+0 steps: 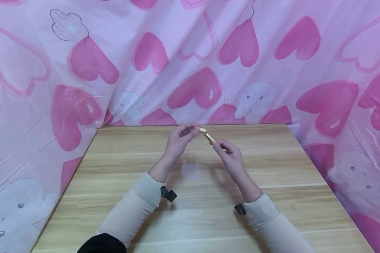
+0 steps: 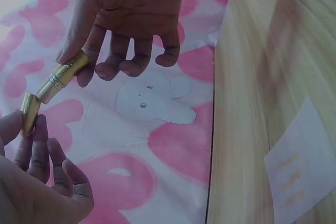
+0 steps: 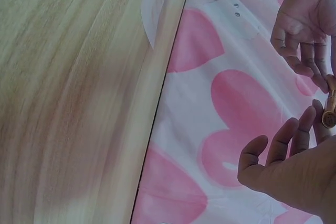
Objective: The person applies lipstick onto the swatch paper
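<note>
My left hand (image 1: 178, 140) pinches a short gold lipstick cap (image 1: 203, 130) between thumb and fingertips above the back of the table. From the right, my right hand (image 1: 230, 156) pinches the longer gold lipstick tube (image 1: 210, 138). The two pieces meet end to end at an angle; whether they touch, I cannot tell. In the left wrist view, a decorated band rings the tube (image 2: 62, 78), and the cap (image 2: 30, 114) stands nearly upright beside its lower end. The right wrist view shows the tube's round end (image 3: 329, 119) at the frame's edge.
A small white paper (image 2: 302, 169) with several orange-brown streaks lies on the wooden table (image 1: 114, 196), below and between the hands. Behind the table's back edge hangs a pink curtain (image 1: 193, 21) with hearts. Each sleeve cuff carries a small black camera (image 1: 169, 194).
</note>
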`<state>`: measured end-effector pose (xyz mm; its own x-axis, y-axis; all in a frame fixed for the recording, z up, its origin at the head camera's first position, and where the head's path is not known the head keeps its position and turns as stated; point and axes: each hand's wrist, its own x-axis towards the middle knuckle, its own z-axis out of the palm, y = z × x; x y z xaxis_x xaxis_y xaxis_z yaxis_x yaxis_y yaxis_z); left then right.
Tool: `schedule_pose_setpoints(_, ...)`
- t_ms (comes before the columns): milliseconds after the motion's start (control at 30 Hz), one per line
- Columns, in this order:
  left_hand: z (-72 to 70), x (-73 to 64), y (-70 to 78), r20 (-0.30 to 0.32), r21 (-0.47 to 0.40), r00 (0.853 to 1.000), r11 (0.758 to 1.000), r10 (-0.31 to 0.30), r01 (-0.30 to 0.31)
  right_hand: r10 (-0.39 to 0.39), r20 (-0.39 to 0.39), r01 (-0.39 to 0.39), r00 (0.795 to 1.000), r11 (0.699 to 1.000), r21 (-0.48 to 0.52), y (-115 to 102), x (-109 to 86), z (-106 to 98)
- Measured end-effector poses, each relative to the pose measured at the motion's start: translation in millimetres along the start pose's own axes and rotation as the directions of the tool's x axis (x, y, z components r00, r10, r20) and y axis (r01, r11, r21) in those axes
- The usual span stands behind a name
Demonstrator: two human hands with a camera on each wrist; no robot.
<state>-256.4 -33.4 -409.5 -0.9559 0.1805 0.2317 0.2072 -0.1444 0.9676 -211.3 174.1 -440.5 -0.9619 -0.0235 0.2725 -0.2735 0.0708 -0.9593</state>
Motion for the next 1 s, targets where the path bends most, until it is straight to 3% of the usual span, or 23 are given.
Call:
schedule_pose_setpoints(300, -0.6, -1.8, 2.9, 0.001, -0.011, 1.0, 1.0, 0.025, -0.025, 0.02, -0.023, -0.021, 1.0, 0.998, -0.052, -1, 0.1, -1)
schedule_pose_setpoints(567, -2.4, -1.4, 3.0, 0.008, 0.107, 0.997, 0.991, 0.081, -0.081, 0.022, -0.019, -0.023, 1.0, 0.995, -0.093, -3, 2.0, -1)
schedule_pose_setpoints(867, 1.9, -8.4, 3.2, 0.08, 0.288, 0.993, 0.952, 0.084, -0.104, -0.091, 0.019, 0.093, 0.996, 0.973, -0.213, -1, 0.7, 0)
schedule_pose_setpoints(1000, 4.1, -10.6, 2.9, 0.138, 0.376, 0.984, 0.913, 0.116, -0.16, -0.147, 0.071, 0.162, 0.987, 0.929, -0.332, 2, -1.5, 0)
